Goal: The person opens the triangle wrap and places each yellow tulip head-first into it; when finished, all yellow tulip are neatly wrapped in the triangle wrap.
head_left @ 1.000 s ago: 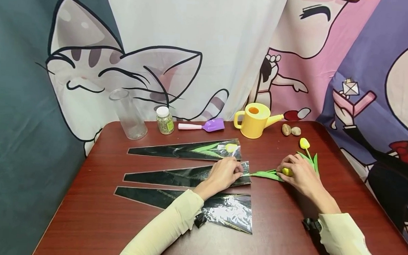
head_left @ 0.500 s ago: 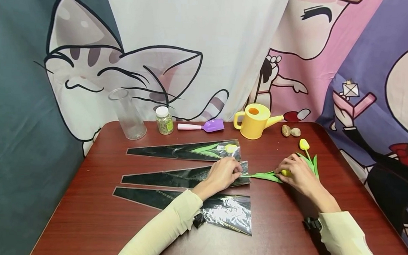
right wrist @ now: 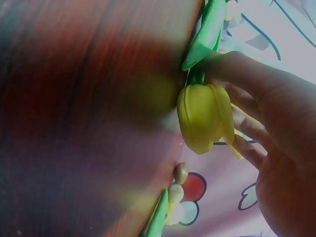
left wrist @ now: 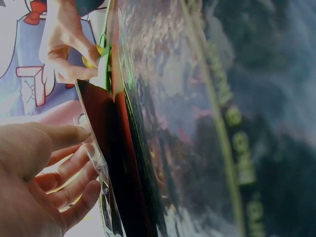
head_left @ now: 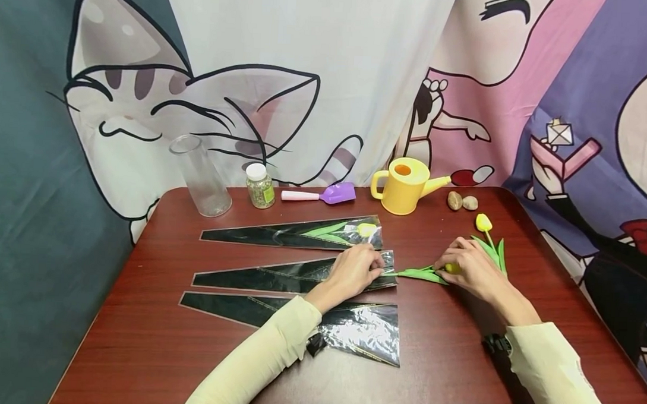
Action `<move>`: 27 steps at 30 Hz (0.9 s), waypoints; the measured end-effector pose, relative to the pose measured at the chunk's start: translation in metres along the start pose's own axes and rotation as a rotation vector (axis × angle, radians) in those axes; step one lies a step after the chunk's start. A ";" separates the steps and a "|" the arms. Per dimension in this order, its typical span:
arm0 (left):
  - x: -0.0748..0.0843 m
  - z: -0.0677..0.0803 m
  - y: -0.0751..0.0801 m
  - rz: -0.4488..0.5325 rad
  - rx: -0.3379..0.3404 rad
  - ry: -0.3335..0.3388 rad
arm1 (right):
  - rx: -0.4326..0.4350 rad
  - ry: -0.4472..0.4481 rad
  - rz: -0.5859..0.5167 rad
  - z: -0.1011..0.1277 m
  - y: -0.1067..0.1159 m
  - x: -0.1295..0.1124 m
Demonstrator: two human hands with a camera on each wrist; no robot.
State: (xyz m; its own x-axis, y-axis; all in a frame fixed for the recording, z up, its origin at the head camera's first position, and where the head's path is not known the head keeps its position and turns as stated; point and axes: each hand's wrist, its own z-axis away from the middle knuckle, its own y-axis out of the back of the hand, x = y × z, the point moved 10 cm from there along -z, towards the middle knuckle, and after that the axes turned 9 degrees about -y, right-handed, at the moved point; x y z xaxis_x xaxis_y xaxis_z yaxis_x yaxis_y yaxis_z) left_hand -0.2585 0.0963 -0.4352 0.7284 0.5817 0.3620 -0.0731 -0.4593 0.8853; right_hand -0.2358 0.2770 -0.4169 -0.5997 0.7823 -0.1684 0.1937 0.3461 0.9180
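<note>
In the head view my left hand (head_left: 353, 268) is at the mouth of the middle black-and-clear flower sleeve (head_left: 278, 276), holding its edge. The left wrist view shows the thumb at the rim of the sleeve (left wrist: 101, 118), the mouth parted and the fingers curled beside it. My right hand (head_left: 473, 268) pinches a yellow artificial tulip (right wrist: 203, 118) just below its bloom. The tulip lies sideways, with its green leaves (head_left: 421, 275) just outside the sleeve and its stem end at the mouth, near my left fingers. Exactly how far the stem reaches inside is hidden.
Another sleeve (head_left: 258, 231) holding a tulip lies behind; a third sleeve (head_left: 362, 328) lies in front. A loose tulip (head_left: 484, 223) is at right. Along the back stand a glass vase (head_left: 203, 180), jar (head_left: 261, 191), toy shovel (head_left: 337, 193), yellow watering can (head_left: 404, 190) and stones (head_left: 455, 200).
My right hand has shifted slightly left with the tulip, towards the sleeve. My left hand stays at the sleeve's mouth. The head view has tilted a little.
</note>
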 end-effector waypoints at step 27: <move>0.010 -0.004 0.006 -0.012 0.018 -0.025 | -0.051 -0.086 -0.284 -0.039 -0.033 -0.036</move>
State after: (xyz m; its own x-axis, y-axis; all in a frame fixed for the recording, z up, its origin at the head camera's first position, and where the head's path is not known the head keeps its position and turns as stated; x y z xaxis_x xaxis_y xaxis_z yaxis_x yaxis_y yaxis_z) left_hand -0.2540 0.1024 -0.4250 0.7457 0.5706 0.3439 -0.0525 -0.4643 0.8841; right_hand -0.2513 0.2175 -0.4270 -0.5555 0.7000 -0.4489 -0.0129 0.5325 0.8463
